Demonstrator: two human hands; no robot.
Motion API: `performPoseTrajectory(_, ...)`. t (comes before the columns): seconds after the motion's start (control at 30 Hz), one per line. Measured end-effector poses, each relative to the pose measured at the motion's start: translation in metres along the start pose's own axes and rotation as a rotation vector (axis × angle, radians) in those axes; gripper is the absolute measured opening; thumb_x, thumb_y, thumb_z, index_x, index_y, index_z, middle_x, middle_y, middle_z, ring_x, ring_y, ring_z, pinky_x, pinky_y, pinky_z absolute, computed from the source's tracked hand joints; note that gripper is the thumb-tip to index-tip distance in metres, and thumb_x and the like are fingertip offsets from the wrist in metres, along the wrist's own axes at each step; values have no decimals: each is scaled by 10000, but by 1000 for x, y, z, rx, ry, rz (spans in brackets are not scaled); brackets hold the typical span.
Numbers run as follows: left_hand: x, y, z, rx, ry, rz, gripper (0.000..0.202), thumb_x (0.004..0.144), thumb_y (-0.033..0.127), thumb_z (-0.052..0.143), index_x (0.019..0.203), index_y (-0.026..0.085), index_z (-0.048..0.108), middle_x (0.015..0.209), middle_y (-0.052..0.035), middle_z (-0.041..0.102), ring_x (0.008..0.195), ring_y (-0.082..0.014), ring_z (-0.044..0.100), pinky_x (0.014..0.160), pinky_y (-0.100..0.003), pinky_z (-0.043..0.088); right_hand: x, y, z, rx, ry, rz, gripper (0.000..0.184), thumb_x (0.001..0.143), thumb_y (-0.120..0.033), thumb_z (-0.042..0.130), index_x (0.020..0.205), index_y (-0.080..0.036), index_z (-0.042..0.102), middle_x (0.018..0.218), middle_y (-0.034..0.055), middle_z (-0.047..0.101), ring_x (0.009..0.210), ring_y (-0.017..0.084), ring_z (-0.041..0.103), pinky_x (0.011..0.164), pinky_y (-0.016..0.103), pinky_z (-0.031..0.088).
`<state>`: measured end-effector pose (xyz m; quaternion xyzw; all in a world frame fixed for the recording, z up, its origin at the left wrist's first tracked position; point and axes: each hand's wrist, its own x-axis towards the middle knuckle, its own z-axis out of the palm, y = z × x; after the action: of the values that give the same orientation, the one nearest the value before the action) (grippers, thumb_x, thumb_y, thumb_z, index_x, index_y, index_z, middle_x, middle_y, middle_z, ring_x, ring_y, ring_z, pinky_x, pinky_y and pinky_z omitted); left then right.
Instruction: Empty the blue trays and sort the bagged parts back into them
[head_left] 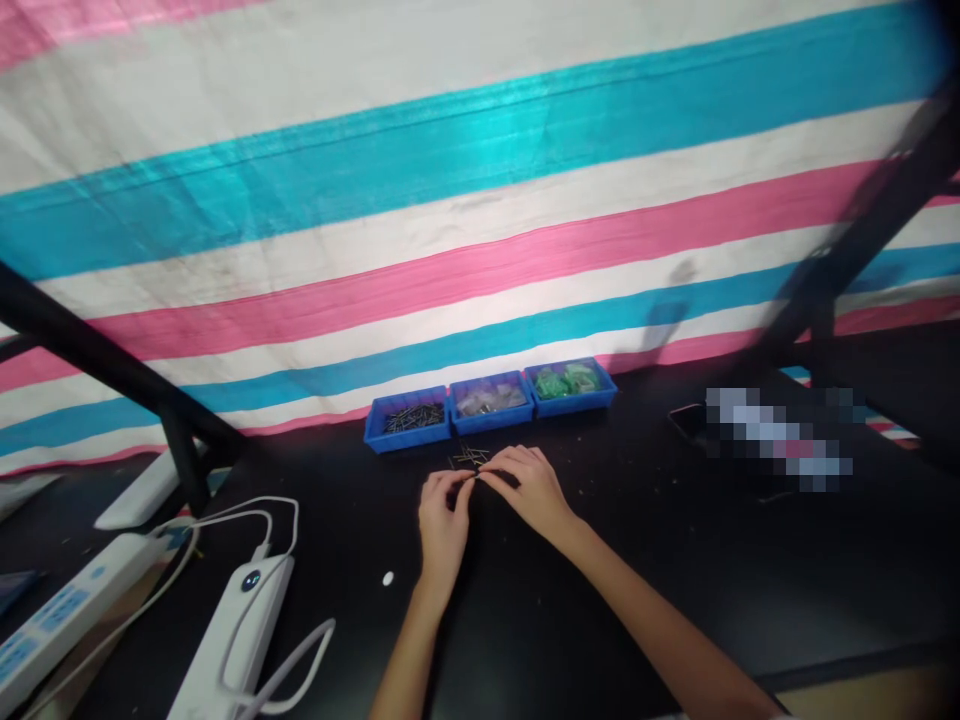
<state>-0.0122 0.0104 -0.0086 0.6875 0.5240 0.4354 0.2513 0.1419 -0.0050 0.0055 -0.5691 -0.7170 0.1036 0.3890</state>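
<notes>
Fingers (464,494): two sets, one per hand, thumb and fingertips pinched together; the left hand (442,522) and right hand (535,494) meet tip to tip.
Small piece (477,475): one, held between the meeting fingertips, over the middle of the bench (600,620); too small to identify.
Power bank (236,635): one, white, near left, with a round dark display; it takes up bench room to the left of the left forearm.
White cables (289,675): looped over and around the power bank, crossing too much to count surely.
Power strip (75,595): one, white, at the left edge, left of the power bank.
White disc (388,578): one, lying left of the left forearm.
Loose metal pieces (472,456): several thin ones, overlapping past a sure count, just on the far side of the fingertips.
Blue trays (411,437): three in a row, closing off the far side of the loose pieces; left one dark thin pieces, middle one pale pieces, right one green and clear ones.
Dark flat object (686,422): one, far right, partly masked by a blurred patch.
White case (142,490): one, far left, partly behind a strut.
Black struts (82,340): two main slanting ones, left and right.
Striped sheet (480,270): one, pink, white and blue, behind everything.
</notes>
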Motion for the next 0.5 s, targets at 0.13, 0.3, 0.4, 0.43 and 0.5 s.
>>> performPoseTrajectory(0.13, -1, 4, 0, -54, -6, -10, 162, 810, 294, 522, 878, 206, 639, 889, -44, 598, 749, -156, 563, 654, -274, 460, 0, 2, 2, 18, -4, -9, 180, 848, -364, 534, 809, -248, 666, 833, 0, 669, 790, 150, 575, 750, 302, 359)
performPoseTrajectory(0.3, -1, 9, -1, -113, -12, -21, 163, 820, 297, 512, 885, 196, 623, 896, -41, 589, 760, -148, 565, 651, -258, 449, 0, 2, 4, 131, 66, 19, 156, 849, -316, 531, 832, -245, 670, 861, 14, 665, 815, 162, 589, 770, 312, 379)
performPoseTrajectory(0.4, -1, 11, -1, -137, -33, -25, 168, 831, 297, 496, 885, 192, 616, 900, -41, 581, 786, -148, 565, 646, -248, 438, 1, 0, 5, 244, 89, 48, 159, 843, -302, 528, 845, -238, 674, 855, 27, 655, 802, 166, 595, 780, 323, 412)
performPoseTrajectory(0.43, -1, 11, 0, -143, -44, -24, 166, 833, 294, 494, 880, 192, 617, 903, -42, 578, 801, -149, 565, 643, -245, 434, 2, -1, 5, 296, 90, 59, 160, 841, -298, 527, 859, -235, 673, 851, 31, 648, 785, 163, 596, 771, 320, 427)
performPoseTrajectory(0.5, -1, 11, 0, -153, -73, -18, 153, 828, 288, 507, 862, 193, 621, 909, -43, 573, 830, -153, 563, 637, -239, 428, 2, -3, 5, 403, 87, 68, 165, 838, -288, 523, 887, -225, 668, 854, 37, 633, 760, 151, 594, 732, 299, 457)
